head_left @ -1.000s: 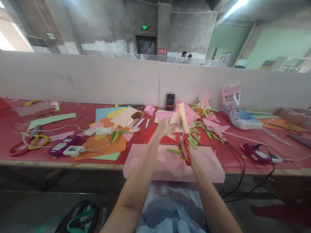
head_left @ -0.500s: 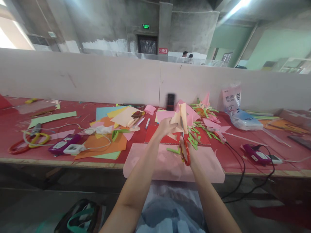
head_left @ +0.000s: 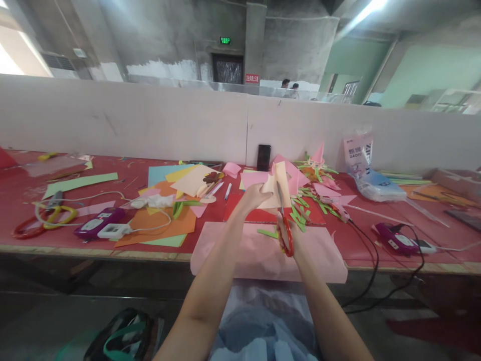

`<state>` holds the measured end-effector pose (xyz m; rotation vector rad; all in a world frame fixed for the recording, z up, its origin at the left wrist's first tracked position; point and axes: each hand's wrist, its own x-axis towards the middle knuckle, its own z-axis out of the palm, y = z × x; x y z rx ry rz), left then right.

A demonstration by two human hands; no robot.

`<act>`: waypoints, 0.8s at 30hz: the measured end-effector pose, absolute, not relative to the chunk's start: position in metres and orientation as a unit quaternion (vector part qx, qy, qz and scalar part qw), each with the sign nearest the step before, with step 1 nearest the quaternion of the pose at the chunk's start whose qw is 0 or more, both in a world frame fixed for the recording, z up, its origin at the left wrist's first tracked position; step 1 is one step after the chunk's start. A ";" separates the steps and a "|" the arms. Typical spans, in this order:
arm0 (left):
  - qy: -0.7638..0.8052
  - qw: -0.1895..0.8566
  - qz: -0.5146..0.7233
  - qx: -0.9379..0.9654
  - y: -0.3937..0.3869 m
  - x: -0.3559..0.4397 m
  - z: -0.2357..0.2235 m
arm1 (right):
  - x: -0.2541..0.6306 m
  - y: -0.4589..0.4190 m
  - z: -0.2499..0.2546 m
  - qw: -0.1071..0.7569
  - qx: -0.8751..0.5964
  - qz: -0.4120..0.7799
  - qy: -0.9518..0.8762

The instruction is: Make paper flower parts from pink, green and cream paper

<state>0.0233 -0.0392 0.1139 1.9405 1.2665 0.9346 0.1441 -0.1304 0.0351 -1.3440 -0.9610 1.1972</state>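
My left hand (head_left: 258, 195) pinches the left side of a cream sheet of paper (head_left: 281, 180), raised above the table. In my right hand (head_left: 287, 228) are red-handled scissors (head_left: 289, 241), their blades pointing up and away from me against the cream paper. My fingers partly hide the handles. Beneath both hands lies a pink sheet (head_left: 225, 245) that overhangs the front edge, with a green paper strip (head_left: 267, 233) on it. Farther back is a red sheet (head_left: 244, 214). Several cut green strips (head_left: 298, 215) lie just right of the scissors.
A dark phone (head_left: 263, 157) leans on the white partition (head_left: 169, 125). Coloured paper (head_left: 161, 225), a purple box with cables (head_left: 98, 223) and another pair of scissors (head_left: 56, 216) lie left. At right are a glue gun (head_left: 338, 208), a second purple box (head_left: 396, 238) and a plastic pack (head_left: 376, 183).
The scissors' blades have opened and closed at the cream paper, whose right part has shifted and now faces me more flatly. My hands have stayed nearly in place.
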 end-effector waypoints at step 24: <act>0.476 0.243 0.440 0.721 -0.028 0.031 0.110 | 0.146 -0.123 0.032 0.480 -0.593 0.490 -0.422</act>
